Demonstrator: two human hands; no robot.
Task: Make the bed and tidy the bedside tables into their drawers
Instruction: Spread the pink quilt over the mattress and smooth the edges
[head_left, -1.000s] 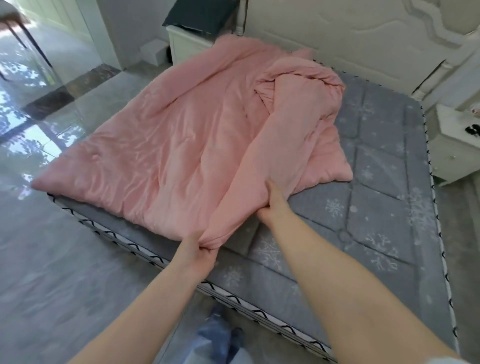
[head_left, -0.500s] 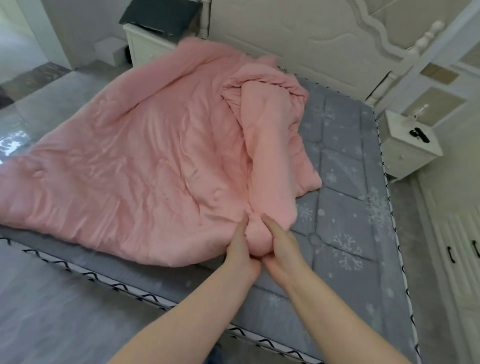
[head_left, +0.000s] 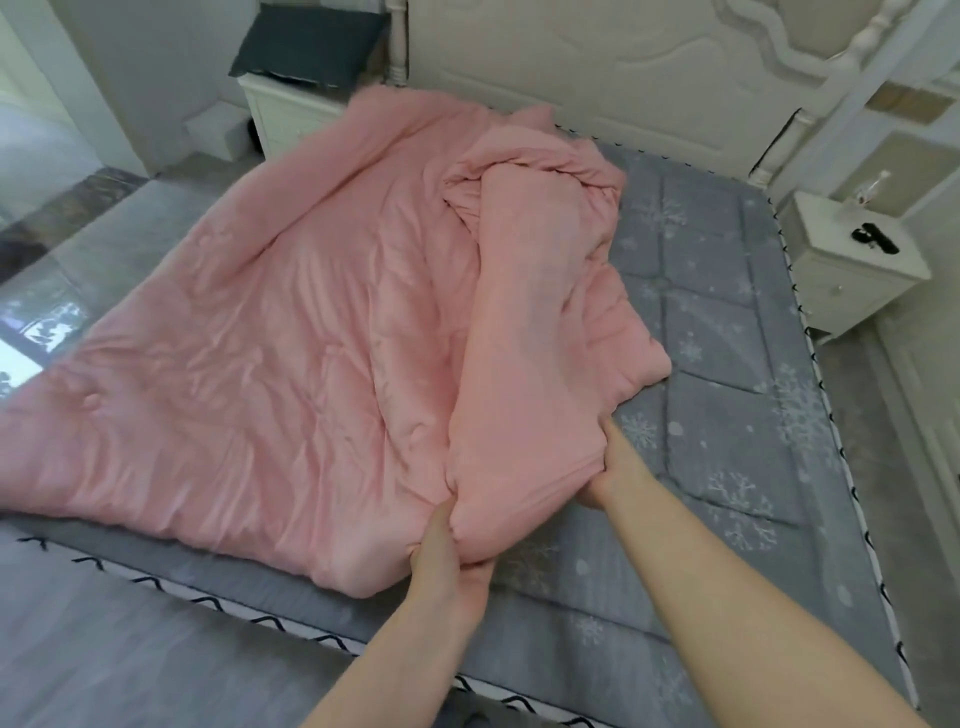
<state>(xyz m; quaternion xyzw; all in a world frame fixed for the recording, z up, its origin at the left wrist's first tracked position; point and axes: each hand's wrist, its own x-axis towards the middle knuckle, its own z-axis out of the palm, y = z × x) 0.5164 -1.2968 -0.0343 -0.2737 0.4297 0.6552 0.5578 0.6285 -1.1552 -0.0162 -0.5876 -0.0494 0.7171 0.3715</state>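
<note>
Hands on the quilt now, both of them; the left hand (head_left: 447, 551) grips the bunched corner of the pink quilt (head_left: 270, 332) near the foot edge of the mattress (head_left: 727, 467), fingers curled round the fabric, while the right hand (head_left: 613, 467) clutches the same folded flap just beside it, a little further toward the headboard (head_left: 623, 78); so both are closed on cloth, neither spread wide. That quilt lies mostly across the left half of the mattress, spilling over its left edge, with a thick twisted fold doubled back down the middle; the right half of the mattress sits bare, grey with snowflake print. By my reading this is the bed-making step, and early in it; the flap in hand looks ready to be drawn out to the uncovered side. That next move calls for lifting the fold clear of the layer beneath and carrying it rightward across the mattress, untwisting the knot of fabric near the headboard on the way; a soft, bulky quilt like this will likely drag, so a shake may be needed. Off the mattress's right side stands a white bedside cabinet (head_left: 852, 291) with a small dark object (head_left: 875, 238) on its tabletop, too small to identify; left of the headboard, another cabinet (head_left: 280, 111) carries a dark pillow (head_left: 306, 47); the drawer tidying appears not yet begun.
</note>
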